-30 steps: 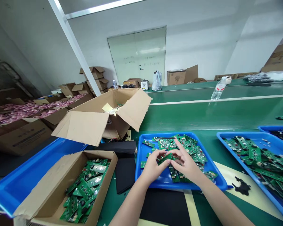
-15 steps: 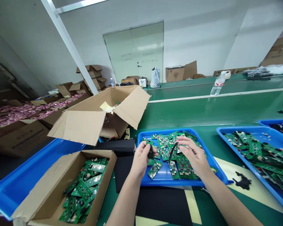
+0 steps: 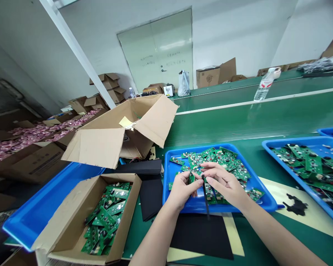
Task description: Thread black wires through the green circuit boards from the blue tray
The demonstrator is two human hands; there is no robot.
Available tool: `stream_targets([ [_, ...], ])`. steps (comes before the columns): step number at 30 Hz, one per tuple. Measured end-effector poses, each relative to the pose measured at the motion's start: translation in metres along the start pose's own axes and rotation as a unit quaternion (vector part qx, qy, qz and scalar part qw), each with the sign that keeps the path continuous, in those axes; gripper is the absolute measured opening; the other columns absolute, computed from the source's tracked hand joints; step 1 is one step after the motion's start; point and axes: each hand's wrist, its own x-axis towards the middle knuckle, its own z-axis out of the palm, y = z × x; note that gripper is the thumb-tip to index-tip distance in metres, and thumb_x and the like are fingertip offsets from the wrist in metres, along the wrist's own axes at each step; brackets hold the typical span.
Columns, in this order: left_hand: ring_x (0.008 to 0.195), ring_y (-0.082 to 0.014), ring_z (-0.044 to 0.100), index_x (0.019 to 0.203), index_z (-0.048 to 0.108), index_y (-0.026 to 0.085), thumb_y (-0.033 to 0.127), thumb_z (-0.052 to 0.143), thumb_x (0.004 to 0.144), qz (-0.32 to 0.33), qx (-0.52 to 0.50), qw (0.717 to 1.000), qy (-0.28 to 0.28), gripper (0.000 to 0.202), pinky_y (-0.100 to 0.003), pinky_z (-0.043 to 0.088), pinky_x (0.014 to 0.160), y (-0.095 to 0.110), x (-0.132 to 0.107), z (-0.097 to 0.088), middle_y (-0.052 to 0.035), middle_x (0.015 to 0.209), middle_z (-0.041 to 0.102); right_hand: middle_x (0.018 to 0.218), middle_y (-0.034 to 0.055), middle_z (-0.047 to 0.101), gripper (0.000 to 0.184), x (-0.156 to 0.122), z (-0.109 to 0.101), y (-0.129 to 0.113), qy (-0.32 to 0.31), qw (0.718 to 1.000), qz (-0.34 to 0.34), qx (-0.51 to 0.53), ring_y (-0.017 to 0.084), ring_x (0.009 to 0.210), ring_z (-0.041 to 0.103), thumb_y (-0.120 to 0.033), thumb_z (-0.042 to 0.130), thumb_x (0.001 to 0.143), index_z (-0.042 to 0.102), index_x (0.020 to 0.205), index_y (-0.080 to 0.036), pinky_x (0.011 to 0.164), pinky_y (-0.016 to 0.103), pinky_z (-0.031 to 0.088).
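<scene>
My left hand [image 3: 184,189] is closed around a small green circuit board [image 3: 191,178], over the near part of a blue tray [image 3: 166,195]. Close beside it, my right hand [image 3: 223,181] pinches a thin black strip [image 3: 205,197], whose free end hangs down past the tray's near rim. The fingertips of both hands nearly meet at the strip's upper end. Many more green circuit boards [image 3: 238,168] lie in the tray under and behind the hands. Fingers partly hide the held board.
An open carton [image 3: 127,221] of boards stands at left, a larger open box [image 3: 100,146] behind it. Black sheets [image 3: 202,236] lie in front of the tray. At right are another blue tray [image 3: 269,144] with boards and a black scrap [image 3: 295,205]. A bottle [image 3: 263,87] stands farther back.
My hands have come together; the right one brought the black strip to the board in the left. The strip now hangs downward. The camera view has shifted slightly.
</scene>
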Motion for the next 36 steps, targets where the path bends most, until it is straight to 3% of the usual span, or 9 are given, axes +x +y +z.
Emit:
stream_targets([
  [5, 0.033, -0.0054, 0.043, 0.066, 0.055, 0.015, 0.04, 0.078, 0.058, -0.027, -0.008, 0.999, -0.042, 0.035, -0.017, 0.03, 0.036, 0.0, -0.001, 0.001, 0.0076, 0.04, 0.049, 0.113, 0.0123, 0.058, 0.016, 0.001, 0.001, 0.0, -0.034, 0.999, -0.02, -0.006, 0.026, 0.117, 0.052, -0.032, 0.055, 0.087, 0.068, 0.091, -0.022, 0.09, 0.039, 0.051],
  [9, 0.031, -0.0053, 0.042, 0.064, 0.053, 0.016, 0.037, 0.076, 0.059, -0.055, -0.014, 0.996, -0.075, 0.032, -0.017, 0.029, 0.035, 0.0, -0.002, -0.001, 0.0079, 0.037, 0.048, 0.113, 0.0117, 0.058, 0.019, 0.002, 0.0, -0.003, -0.009, 0.995, -0.059, -0.081, 0.023, 0.101, 0.061, -0.028, 0.052, 0.089, 0.068, 0.082, -0.02, 0.084, 0.037, 0.054],
  [15, 0.031, -0.0053, 0.043, 0.065, 0.054, 0.015, 0.034, 0.075, 0.06, -0.08, -0.018, 0.992, -0.095, 0.029, -0.017, 0.029, 0.035, 0.001, -0.002, -0.004, 0.0085, 0.038, 0.047, 0.114, 0.0127, 0.058, 0.014, 0.002, -0.003, -0.003, 0.036, 0.936, -0.233, -0.26, 0.018, 0.083, 0.064, -0.014, 0.053, 0.087, 0.067, 0.086, -0.019, 0.075, 0.035, 0.056],
  [20, 0.03, -0.0033, 0.037, 0.064, 0.051, 0.016, 0.036, 0.075, 0.06, -0.084, -0.033, 0.991, -0.102, 0.032, -0.017, 0.032, 0.037, 0.0, -0.001, -0.005, 0.0096, 0.038, 0.045, 0.099, 0.012, 0.067, 0.016, 0.002, -0.004, -0.004, 0.033, 0.902, -0.274, -0.332, 0.02, 0.086, 0.066, -0.011, 0.052, 0.086, 0.066, 0.092, -0.016, 0.078, 0.034, 0.056],
  [24, 0.03, -0.0027, 0.035, 0.062, 0.048, 0.017, 0.036, 0.074, 0.06, -0.079, -0.046, 0.991, -0.098, 0.032, -0.017, 0.032, 0.038, 0.0, -0.001, -0.005, 0.0102, 0.038, 0.043, 0.096, 0.0109, 0.07, 0.019, 0.002, -0.001, -0.002, 0.023, 0.907, -0.243, -0.343, 0.02, 0.087, 0.068, -0.016, 0.048, 0.09, 0.065, 0.098, -0.017, 0.08, 0.032, 0.055],
  [29, 0.031, -0.0045, 0.04, 0.061, 0.049, 0.016, 0.035, 0.077, 0.058, -0.075, -0.041, 0.992, -0.092, 0.033, -0.018, 0.034, 0.038, 0.0, -0.002, -0.003, 0.008, 0.038, 0.047, 0.099, 0.0122, 0.07, 0.035, 0.001, -0.003, 0.0, 0.048, 0.936, -0.085, -0.337, 0.023, 0.082, 0.069, -0.036, 0.044, 0.093, 0.056, 0.118, -0.017, 0.071, 0.035, 0.055],
  [31, 0.032, -0.0052, 0.042, 0.061, 0.05, 0.016, 0.037, 0.077, 0.059, -0.07, -0.037, 0.994, -0.078, 0.034, -0.018, 0.034, 0.038, -0.001, -0.001, -0.002, 0.0076, 0.039, 0.048, 0.094, 0.0101, 0.071, 0.034, 0.002, -0.005, -0.003, 0.02, 0.956, -0.038, -0.29, 0.022, 0.08, 0.069, -0.039, 0.039, 0.094, 0.059, 0.111, -0.017, 0.071, 0.033, 0.054],
  [33, 0.033, -0.0052, 0.042, 0.064, 0.051, 0.016, 0.039, 0.077, 0.06, -0.064, -0.036, 0.996, -0.059, 0.035, -0.018, 0.034, 0.038, -0.001, 0.0, -0.002, 0.0081, 0.04, 0.047, 0.083, 0.0068, 0.07, 0.033, 0.003, -0.005, -0.009, -0.046, 0.97, -0.013, -0.238, 0.019, 0.074, 0.067, -0.039, 0.037, 0.095, 0.063, 0.091, -0.018, 0.067, 0.029, 0.053],
  [36, 0.033, -0.0051, 0.042, 0.067, 0.051, 0.016, 0.042, 0.076, 0.06, -0.056, -0.039, 0.997, -0.034, 0.036, -0.018, 0.034, 0.039, -0.001, 0.001, -0.002, 0.0087, 0.04, 0.048, 0.066, 0.0026, 0.064, 0.035, 0.004, -0.003, -0.015, -0.118, 0.971, 0.002, -0.207, 0.015, 0.061, 0.06, -0.037, 0.039, 0.094, 0.058, 0.071, -0.018, 0.057, 0.024, 0.048],
])
